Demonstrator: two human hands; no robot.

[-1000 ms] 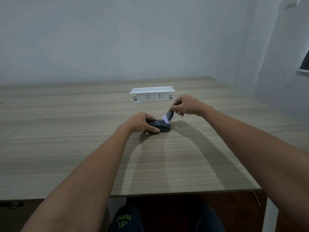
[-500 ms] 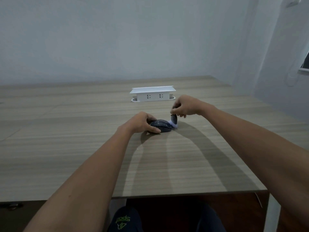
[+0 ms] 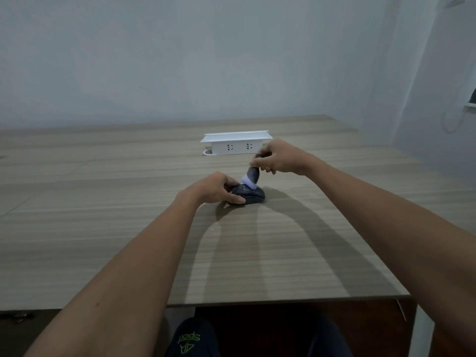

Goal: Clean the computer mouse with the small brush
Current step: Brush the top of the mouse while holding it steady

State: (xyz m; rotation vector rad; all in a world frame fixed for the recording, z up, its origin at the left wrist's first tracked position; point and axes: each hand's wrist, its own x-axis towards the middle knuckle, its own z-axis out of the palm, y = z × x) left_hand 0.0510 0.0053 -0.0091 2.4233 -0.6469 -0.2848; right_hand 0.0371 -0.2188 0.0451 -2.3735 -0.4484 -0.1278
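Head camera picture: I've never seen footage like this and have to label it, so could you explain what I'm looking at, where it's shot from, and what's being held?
There is no machine here. A person wears a wide-angle camera on the head, looking forward and down, so both bare arms reach into view from below. The wooden table carries a dark computer mouse and, further back, a white socket box. The left hand grips the mouse to steady it. The right hand holds a small brush, its white bristles on top of the mouse.
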